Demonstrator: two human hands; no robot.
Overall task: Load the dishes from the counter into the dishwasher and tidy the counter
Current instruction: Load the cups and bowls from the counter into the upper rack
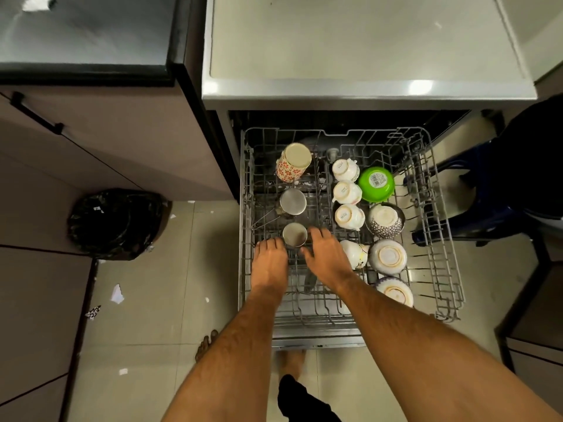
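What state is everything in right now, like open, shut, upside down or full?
Dishwasher rack: pulled out.
Green bowl: upside down.
Floral mug: tipped, base showing.
Steel cup: upside down, between the hands.
Left hand: open.
Right hand: open.
Bin bag: dark, crumpled.

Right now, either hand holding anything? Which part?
Nothing clearly gripped. The left hand and right hand flank the small steel cup in the rack, fingers at its sides; whether they touch it cannot be told.
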